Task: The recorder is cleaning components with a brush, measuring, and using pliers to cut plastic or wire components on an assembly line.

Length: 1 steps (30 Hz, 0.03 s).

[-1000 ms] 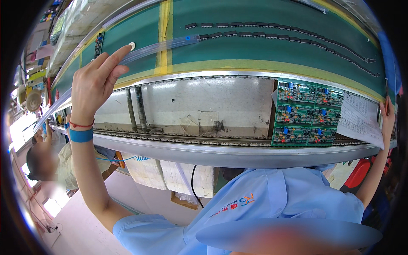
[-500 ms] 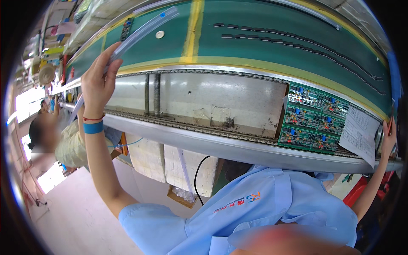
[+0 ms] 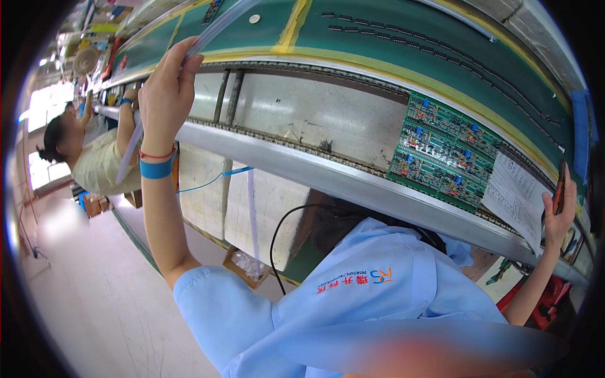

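Note:
My left hand is raised over the near rail, fingers closed around a long clear plastic tube. The tube slants up across the green bench mat, and its lower end shows below my hand. At the far right, my right hand grips a slim black-and-orange hand tool, its exact kind unclear. Ahead on the mat lie two long rows of black chips, running down toward the right hand. Between my hands, green circuit boards with blue and red parts sit in the rail track, next to a written paper sheet.
A metal rail runs along the front of the bench. A small white disc and a small circuit board lie on the mat. A co-worker is at the left. Below stand white foam blocks and a black cable.
The view has shifted, so the bench sits higher in it. My left hand still holds the tube, now further over the mat. The tool in my right hand shows more plainly.

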### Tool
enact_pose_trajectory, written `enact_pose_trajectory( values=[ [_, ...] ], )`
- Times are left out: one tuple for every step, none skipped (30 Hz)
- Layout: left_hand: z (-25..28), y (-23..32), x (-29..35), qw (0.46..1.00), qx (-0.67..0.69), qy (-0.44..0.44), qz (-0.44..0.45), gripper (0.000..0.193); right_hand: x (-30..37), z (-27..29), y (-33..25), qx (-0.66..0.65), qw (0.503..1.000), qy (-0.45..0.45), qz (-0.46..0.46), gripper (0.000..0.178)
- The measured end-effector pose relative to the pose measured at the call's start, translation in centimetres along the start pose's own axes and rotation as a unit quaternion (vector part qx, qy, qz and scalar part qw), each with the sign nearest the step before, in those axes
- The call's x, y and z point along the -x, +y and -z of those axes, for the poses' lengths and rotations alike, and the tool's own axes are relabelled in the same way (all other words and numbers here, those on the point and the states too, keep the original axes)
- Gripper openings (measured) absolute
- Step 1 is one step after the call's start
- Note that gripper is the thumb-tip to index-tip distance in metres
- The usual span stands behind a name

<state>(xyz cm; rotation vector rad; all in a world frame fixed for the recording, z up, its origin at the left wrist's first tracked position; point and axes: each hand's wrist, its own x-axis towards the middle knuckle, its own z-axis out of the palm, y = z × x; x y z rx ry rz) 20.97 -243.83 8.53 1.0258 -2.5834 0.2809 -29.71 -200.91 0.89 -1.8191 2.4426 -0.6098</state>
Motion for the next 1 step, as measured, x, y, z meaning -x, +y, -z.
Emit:
enact_pose_trajectory(
  values=[
    [0.57,-0.04,1.21,0.999,-0.031,0.025,-0.004,0.023,0.52,0.35,1.07,0.009,1.0,-0.021,-0.004,0.063]
  ],
)
